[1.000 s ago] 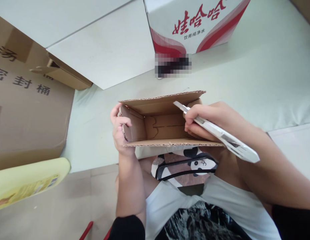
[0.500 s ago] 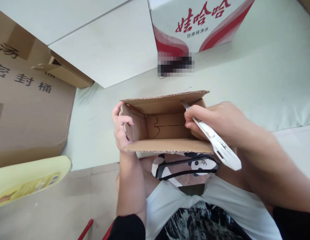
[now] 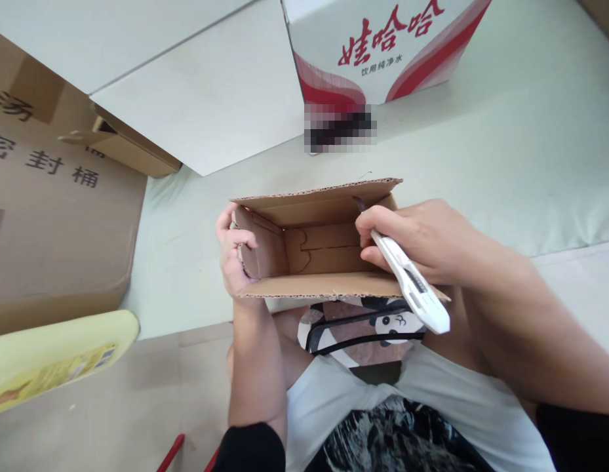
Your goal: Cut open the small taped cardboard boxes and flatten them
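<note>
An open-topped cardboard box (image 3: 328,286) is held in front of me, its rough cut rims facing up and its inside in view. My left hand (image 3: 235,252) grips the box's left end wall, fingers curled over the edge. In my right hand (image 3: 407,233) is a white utility knife (image 3: 411,282), its handle slanting down to the right. The knife's short blade shows past my fingers, against the inner face of the far wall; whether it touches the cardboard I cannot tell. My right hand covers the right end of the box.
Beyond the box, a white carton with red lettering (image 3: 377,52) and a plain white box (image 3: 200,98) stand on a pale green surface (image 3: 520,164). A big brown carton (image 3: 63,216) is at left, above a yellow container (image 3: 63,354). A panda-print bag (image 3: 348,337) lies below the box.
My right hand and the knife have shifted slightly left, and the knife's handle has turned a little steeper. My left hand still grips the box's left end.
</note>
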### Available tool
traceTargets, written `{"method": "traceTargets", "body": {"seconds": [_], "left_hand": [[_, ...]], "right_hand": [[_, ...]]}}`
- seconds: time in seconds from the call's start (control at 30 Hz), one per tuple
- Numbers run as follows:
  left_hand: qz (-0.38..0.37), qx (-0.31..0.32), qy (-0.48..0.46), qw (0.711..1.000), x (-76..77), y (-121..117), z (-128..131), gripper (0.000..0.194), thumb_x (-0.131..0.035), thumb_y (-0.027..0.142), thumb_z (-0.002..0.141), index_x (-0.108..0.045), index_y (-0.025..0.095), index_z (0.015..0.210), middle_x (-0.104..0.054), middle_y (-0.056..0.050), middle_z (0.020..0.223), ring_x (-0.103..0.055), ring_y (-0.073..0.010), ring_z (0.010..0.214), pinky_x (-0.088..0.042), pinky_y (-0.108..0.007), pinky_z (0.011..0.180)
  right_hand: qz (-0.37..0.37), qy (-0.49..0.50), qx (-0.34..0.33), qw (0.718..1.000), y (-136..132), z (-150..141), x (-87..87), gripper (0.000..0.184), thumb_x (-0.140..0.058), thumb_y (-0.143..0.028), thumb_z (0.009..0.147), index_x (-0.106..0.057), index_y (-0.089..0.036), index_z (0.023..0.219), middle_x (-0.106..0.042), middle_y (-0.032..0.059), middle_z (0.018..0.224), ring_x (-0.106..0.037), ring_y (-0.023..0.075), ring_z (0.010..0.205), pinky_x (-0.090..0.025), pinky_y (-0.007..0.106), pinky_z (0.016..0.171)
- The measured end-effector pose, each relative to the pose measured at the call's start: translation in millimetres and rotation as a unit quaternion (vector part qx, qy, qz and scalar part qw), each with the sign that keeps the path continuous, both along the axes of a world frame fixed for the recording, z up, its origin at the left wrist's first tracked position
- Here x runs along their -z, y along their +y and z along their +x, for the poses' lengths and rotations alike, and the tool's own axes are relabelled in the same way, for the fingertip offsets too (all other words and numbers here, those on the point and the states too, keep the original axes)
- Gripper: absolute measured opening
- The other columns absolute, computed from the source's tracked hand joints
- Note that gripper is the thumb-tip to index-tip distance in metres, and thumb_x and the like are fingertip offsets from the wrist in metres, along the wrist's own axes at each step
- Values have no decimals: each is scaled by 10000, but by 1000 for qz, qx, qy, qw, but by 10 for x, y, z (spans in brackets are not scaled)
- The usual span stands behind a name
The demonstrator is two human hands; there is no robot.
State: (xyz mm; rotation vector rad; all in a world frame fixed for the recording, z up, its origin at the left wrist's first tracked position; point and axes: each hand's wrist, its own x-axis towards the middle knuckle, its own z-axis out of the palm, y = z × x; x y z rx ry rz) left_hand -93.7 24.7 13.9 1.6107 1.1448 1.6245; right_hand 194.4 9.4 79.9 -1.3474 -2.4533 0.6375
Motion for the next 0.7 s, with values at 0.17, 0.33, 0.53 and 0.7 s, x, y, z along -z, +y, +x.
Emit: {"method": "traceTargets", "body": {"seconds": [0.17, 0.33, 0.53, 0.7], "left_hand": [[11, 9, -35, 999, -30, 14, 58, 420, -510, 551, 896, -474, 212, 651, -546, -81, 1211, -530, -325, 1190, -423, -507, 1064], [-8, 16, -44, 999, -100, 1, 118, 428, -527, 555, 894, -461, 213, 645, -554, -74, 1189, -534, -319, 1173, -437, -503, 1050], [-18, 12, -60, 998, -62, -9, 111, 408, -536, 533, 888, -461, 211, 650, -560, -71, 1200, -541, -320, 1169, -446, -509, 1040], [-14, 28, -67, 997, -26, -17, 109, 375, -473, 520, 922, -487, 226, 690, -559, -65, 1237, -543, -300, 1170, -451, -484, 1045]], "right_hand": [[-6, -68, -20, 997, 12, -44, -48, 310, -413, -512, 1010, -566, -251, 1083, -661, -11, 644, -507, 174, 521, -250, 275, 549], [-9, -167, -5, 986, -8, -152, -126, 347, -357, -469, 1033, -593, -217, 1071, -674, 31, 639, -482, 173, 499, -181, 291, 547], [5, -213, -8, 977, -55, -220, -148, 361, -324, -387, 1041, -626, -192, 1077, -694, 89, 678, -552, 208, 539, -148, 316, 536], [-10, -228, -10, 974, -59, -248, -170, 368, -302, -353, 1043, -623, -175, 1055, -671, 94, 636, -532, 203, 509, -147, 321, 523]]}}
